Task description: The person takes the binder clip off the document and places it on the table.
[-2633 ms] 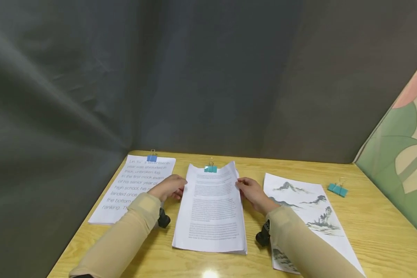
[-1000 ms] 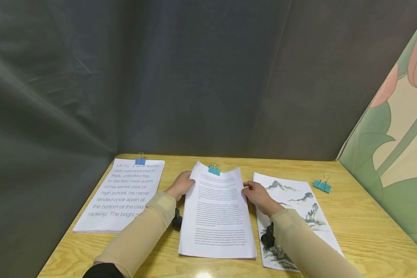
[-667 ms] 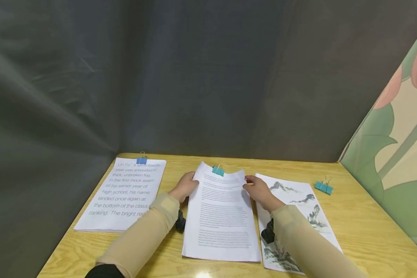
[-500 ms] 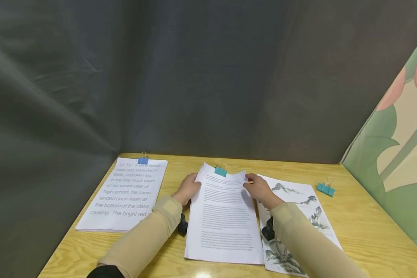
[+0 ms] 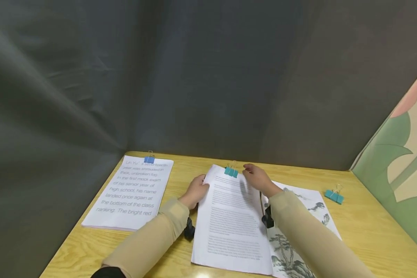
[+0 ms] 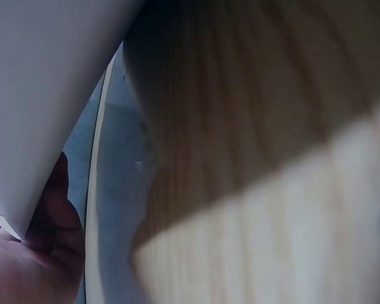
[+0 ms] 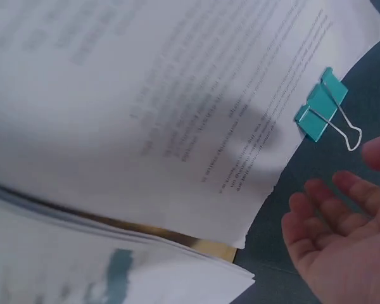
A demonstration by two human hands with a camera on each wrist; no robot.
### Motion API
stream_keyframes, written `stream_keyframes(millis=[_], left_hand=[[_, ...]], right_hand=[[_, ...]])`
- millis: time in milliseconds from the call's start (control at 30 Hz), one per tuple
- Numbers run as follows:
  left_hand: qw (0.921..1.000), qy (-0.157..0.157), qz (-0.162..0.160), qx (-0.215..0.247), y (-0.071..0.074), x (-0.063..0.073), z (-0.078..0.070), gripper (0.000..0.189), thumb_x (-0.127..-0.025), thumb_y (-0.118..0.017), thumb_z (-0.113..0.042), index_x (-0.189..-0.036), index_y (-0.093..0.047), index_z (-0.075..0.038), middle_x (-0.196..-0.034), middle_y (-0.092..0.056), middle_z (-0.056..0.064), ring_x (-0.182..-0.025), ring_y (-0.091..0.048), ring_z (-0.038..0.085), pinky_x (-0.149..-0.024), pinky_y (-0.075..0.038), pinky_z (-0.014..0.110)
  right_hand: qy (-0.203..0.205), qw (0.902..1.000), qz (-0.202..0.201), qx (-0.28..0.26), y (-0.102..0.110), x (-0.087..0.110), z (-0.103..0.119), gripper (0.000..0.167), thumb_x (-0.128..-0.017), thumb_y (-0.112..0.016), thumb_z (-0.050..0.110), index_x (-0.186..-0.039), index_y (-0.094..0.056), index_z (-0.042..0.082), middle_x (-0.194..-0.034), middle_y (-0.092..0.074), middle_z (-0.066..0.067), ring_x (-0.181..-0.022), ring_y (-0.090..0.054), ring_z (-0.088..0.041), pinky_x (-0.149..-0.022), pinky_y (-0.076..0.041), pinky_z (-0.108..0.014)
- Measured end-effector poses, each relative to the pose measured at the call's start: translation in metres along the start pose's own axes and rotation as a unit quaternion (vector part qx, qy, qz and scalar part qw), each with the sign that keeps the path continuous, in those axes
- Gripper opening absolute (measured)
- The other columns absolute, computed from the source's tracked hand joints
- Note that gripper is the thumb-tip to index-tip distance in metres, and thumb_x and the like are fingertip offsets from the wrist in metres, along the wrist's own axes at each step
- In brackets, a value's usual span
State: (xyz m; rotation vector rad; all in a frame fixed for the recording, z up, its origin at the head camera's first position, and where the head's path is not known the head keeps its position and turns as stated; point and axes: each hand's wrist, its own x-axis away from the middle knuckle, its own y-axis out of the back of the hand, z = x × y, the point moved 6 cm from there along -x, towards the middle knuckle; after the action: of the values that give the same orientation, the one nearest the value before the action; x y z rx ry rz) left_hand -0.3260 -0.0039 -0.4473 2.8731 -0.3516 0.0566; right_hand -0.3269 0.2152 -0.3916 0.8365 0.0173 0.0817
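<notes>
In the head view a stack of printed sheets stands out in the middle, with a teal binder clip on its top edge. My left hand grips the stack's upper left edge; in the left wrist view its fingers curl behind the paper. Off the upper right corner is my right hand, holding nothing. The right wrist view shows its fingers loosely bent, apart from the paper and close to the clip's wire handles. The stack's right edge lies against sheets with a landscape painting.
At the left lies a large-print stack with a blue binder clip at its top. A loose teal binder clip sits on the wooden table at the right. A dark curtain hangs behind the table.
My right hand has let go of the stack's right edge and moved up toward the clip. The stack has shifted right, against the painting sheets, with my left hand still gripping it.
</notes>
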Motion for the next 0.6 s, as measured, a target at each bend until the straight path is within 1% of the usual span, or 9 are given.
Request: stream_keyframes(millis=[67,200,267,333,467,600], left_hand=[[1.0000,0.000,0.000,0.003,-0.001,0.000,0.001,0.044,-0.105,-0.043,-0.001,-0.147,-0.048,0.006,-0.133,-0.060,0.021,-0.112,-0.059,0.029,-0.105,-0.044,0.050],[1.0000,0.002,0.000,0.010,-0.002,0.003,0.002,0.041,-0.106,-0.042,-0.003,-0.145,-0.051,0.004,-0.122,-0.064,0.017,-0.100,-0.062,0.025,-0.096,-0.048,0.047],[0.9999,0.004,0.000,0.011,-0.003,0.005,0.002,0.040,-0.106,-0.042,-0.003,-0.144,-0.052,0.003,-0.117,-0.065,0.016,-0.096,-0.063,0.023,-0.093,-0.049,0.045],[1.0000,0.002,0.000,0.009,-0.004,0.005,0.003,0.039,-0.106,-0.042,-0.003,-0.143,-0.053,0.003,-0.115,-0.065,0.014,-0.094,-0.062,0.022,-0.091,-0.050,0.044],[0.9999,-0.011,0.001,0.011,-0.006,0.005,0.001,0.038,-0.106,-0.042,-0.003,-0.141,-0.055,0.003,-0.112,-0.065,0.013,-0.091,-0.061,0.021,-0.089,-0.049,0.043],[0.9994,-0.031,0.003,0.012,-0.008,0.004,-0.004,0.037,-0.106,-0.043,-0.002,-0.140,-0.055,0.002,-0.112,-0.065,0.014,-0.088,-0.061,0.021,-0.086,-0.049,0.040]], right_hand=[[-0.002,0.9999,0.008,-0.007,0.001,-0.005,0.000,0.051,-0.110,-0.041,0.023,-0.149,-0.042,-0.010,-0.148,-0.048,-0.032,-0.136,-0.047,-0.046,-0.109,-0.040,-0.057],[-0.025,0.9988,0.030,-0.028,0.001,-0.012,-0.002,0.059,-0.113,-0.035,0.034,-0.154,-0.037,-0.008,-0.156,-0.039,-0.031,-0.144,-0.036,-0.047,-0.115,-0.031,-0.059],[-0.039,0.9973,0.043,-0.044,-0.001,-0.014,-0.004,0.062,-0.113,-0.032,0.039,-0.156,-0.034,-0.006,-0.157,-0.038,-0.030,-0.146,-0.033,-0.047,-0.117,-0.027,-0.060],[-0.045,0.9957,0.056,-0.057,-0.002,-0.015,-0.004,0.064,-0.113,-0.028,0.041,-0.157,-0.033,-0.006,-0.155,-0.039,-0.031,-0.146,-0.032,-0.047,-0.117,-0.026,-0.060],[-0.042,0.9930,0.070,-0.085,-0.004,-0.018,-0.003,0.065,-0.114,-0.027,0.040,-0.156,-0.033,-0.009,-0.154,-0.041,-0.032,-0.145,-0.033,-0.046,-0.118,-0.026,-0.058],[-0.035,0.9919,0.071,-0.100,-0.003,-0.021,-0.003,0.064,-0.114,-0.029,0.037,-0.155,-0.033,-0.011,-0.157,-0.036,-0.032,-0.148,-0.029,-0.045,-0.120,-0.023,-0.056]])
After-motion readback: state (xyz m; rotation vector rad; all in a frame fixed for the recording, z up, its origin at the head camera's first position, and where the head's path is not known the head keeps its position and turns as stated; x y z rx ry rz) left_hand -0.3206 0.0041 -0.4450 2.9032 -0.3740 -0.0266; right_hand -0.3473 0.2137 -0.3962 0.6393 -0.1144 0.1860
